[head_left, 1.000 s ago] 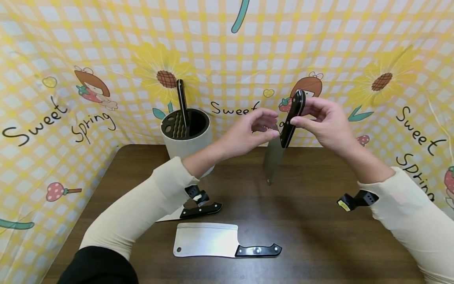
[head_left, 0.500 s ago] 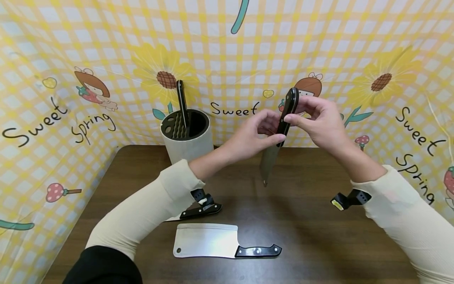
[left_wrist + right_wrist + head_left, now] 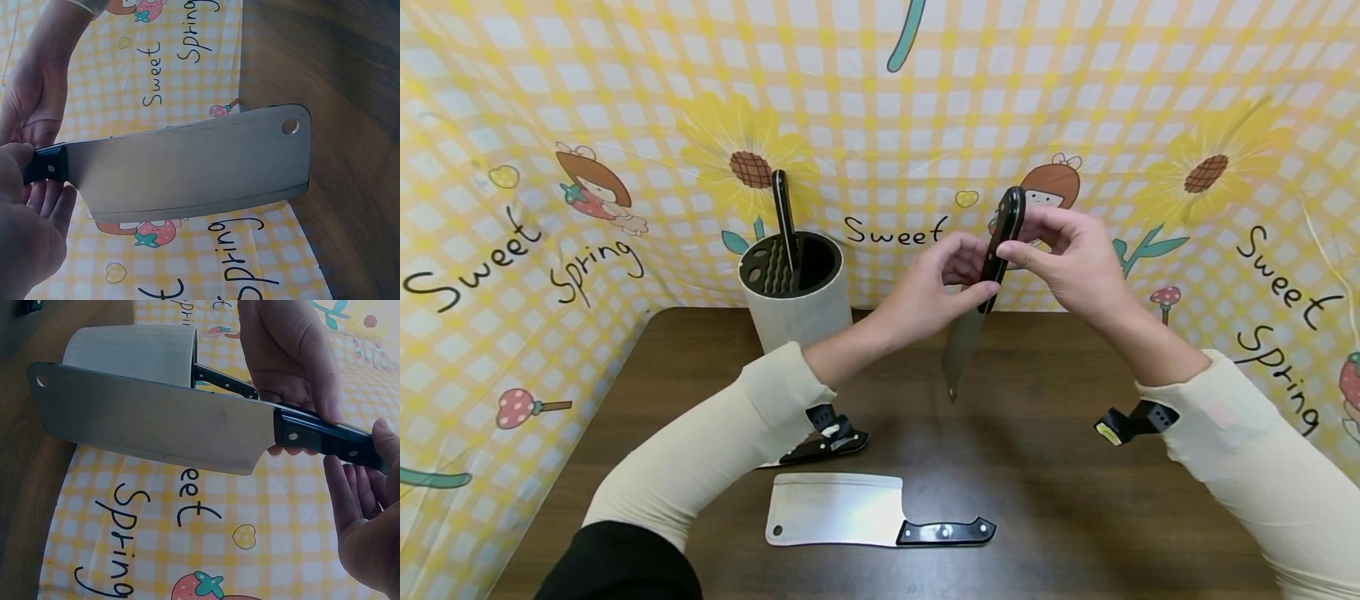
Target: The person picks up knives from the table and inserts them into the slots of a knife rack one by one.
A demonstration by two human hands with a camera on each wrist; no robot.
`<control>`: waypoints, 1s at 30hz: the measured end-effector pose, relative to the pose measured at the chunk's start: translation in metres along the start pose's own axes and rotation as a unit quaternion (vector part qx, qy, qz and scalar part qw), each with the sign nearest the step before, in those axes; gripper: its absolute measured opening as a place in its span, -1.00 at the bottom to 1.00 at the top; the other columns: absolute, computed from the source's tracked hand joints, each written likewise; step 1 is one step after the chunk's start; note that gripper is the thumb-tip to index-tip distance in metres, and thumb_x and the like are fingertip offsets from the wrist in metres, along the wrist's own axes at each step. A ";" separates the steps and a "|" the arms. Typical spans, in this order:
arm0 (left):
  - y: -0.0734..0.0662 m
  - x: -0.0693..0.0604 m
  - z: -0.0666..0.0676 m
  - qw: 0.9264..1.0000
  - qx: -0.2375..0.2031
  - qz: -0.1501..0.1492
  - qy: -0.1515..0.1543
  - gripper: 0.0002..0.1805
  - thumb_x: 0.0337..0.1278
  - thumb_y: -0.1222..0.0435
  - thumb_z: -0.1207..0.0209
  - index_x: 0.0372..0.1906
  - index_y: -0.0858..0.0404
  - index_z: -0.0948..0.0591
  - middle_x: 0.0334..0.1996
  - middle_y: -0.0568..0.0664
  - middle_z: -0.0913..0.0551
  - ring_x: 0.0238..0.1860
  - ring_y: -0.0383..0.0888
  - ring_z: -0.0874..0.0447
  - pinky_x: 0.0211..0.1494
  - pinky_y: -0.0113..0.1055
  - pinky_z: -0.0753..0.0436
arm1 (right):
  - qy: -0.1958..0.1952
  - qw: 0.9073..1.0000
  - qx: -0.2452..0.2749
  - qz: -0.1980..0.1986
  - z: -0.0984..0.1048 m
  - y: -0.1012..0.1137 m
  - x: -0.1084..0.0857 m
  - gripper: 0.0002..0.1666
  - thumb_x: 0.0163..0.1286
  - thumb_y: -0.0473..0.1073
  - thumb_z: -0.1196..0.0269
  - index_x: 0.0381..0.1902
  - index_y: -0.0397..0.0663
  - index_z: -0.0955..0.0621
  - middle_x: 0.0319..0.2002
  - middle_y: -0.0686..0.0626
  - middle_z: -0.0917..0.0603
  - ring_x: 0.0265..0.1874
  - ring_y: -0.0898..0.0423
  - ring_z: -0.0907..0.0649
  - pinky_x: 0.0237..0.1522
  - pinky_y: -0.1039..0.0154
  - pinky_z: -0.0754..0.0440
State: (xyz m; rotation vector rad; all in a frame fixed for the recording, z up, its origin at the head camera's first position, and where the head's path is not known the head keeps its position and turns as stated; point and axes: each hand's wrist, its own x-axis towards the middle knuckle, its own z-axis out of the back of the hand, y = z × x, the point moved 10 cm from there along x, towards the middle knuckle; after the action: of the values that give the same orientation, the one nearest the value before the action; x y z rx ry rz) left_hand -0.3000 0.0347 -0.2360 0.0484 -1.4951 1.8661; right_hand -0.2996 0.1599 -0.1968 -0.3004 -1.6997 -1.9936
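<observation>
A cleaver (image 3: 964, 343) hangs tip-down above the table, its broad blade with a corner hole seen side-on in both wrist views. My right hand (image 3: 1071, 260) holds the upper part of its black riveted handle between thumb and fingers. Lower on that handle, near the blade, my left hand (image 3: 931, 282) grips with the thumb in front and the fingers behind. In the left wrist view the blade (image 3: 194, 169) reaches rightward from both hands; the right wrist view has the left thumb (image 3: 322, 397) lying along the handle.
Another cleaver (image 3: 835, 510) lies flat at the front of the brown table (image 3: 1075, 517). Behind it, a black-handled knife (image 3: 827, 448) is partly hidden by the left wrist camera. A white round knife block (image 3: 797, 321) stands back left, with one black knife handle (image 3: 785, 217) sticking up.
The right hand has carried the cleaver a little to the left. The left hand, apart from the handle a second ago, has moved right and taken hold of its lower part.
</observation>
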 end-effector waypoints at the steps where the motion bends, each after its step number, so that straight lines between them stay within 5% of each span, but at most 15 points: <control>1: 0.001 0.000 0.000 1.000 -0.003 0.000 0.000 -0.65 0.31 0.46 -0.29 0.12 0.41 -0.49 -0.06 0.14 -0.60 -0.11 -0.09 -0.63 0.07 -0.35 -0.65 | 0.001 1.000 -0.007 -0.005 0.000 -0.001 0.000 -0.77 0.31 -0.40 -0.40 -0.06 -0.28 -0.73 -0.28 0.01 -0.75 -0.26 0.16 -0.70 -0.14 0.37 -0.71; 10: 0.004 -0.001 0.005 1.000 -0.019 0.004 -0.009 -0.66 0.32 0.46 -0.26 0.13 0.41 -0.49 -0.08 0.14 -0.60 -0.13 -0.09 -0.64 0.04 -0.31 -0.68 | 0.052 0.996 -0.041 -0.064 -0.005 -0.016 -0.008 -0.52 0.58 -0.19 -0.15 0.30 -0.43 -0.48 -0.02 0.03 -0.69 -0.07 0.15 -0.71 -0.11 0.26 -0.76; 19: 0.001 -0.001 0.015 1.000 -0.019 0.013 -0.020 -0.64 0.31 0.46 -0.28 0.14 0.42 -0.50 -0.09 0.13 -0.61 -0.12 -0.09 -0.64 0.07 -0.32 -0.68 | 0.081 0.985 -0.124 -0.093 -0.004 -0.045 -0.037 -0.54 0.63 -0.19 -0.07 0.34 -0.38 -0.42 0.07 -0.22 -0.55 -0.09 0.13 -0.63 -0.12 0.32 -0.73; 24: -0.004 -0.004 0.026 0.999 -0.025 0.017 -0.027 -0.61 0.31 0.47 -0.27 0.17 0.45 -0.49 -0.06 0.17 -0.61 -0.09 -0.05 -0.65 0.08 -0.29 -0.70 | 0.113 0.971 -0.192 -0.090 -0.011 -0.059 -0.058 -0.56 0.59 -0.21 -0.15 0.31 -0.30 -0.46 0.07 -0.20 -0.61 -0.01 0.05 -0.60 -0.09 0.37 -0.67; 30: -0.016 -0.009 0.046 0.999 -0.014 0.008 -0.047 -0.58 0.32 0.47 -0.25 0.21 0.48 -0.47 -0.01 0.21 -0.59 -0.03 -0.01 -0.65 0.09 -0.26 -0.69 | 0.175 0.947 -0.257 -0.077 -0.027 -0.073 -0.087 -0.51 0.52 -0.15 -0.27 0.32 -0.18 -0.49 0.14 -0.12 -0.62 0.07 0.00 -0.62 0.00 0.03 -0.67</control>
State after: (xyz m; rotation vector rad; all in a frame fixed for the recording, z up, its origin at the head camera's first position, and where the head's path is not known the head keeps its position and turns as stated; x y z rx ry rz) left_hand -0.3032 -0.0081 -0.2123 0.1121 -1.5886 1.8785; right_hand -0.2584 0.1605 -0.3057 0.0204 -0.9973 -2.4162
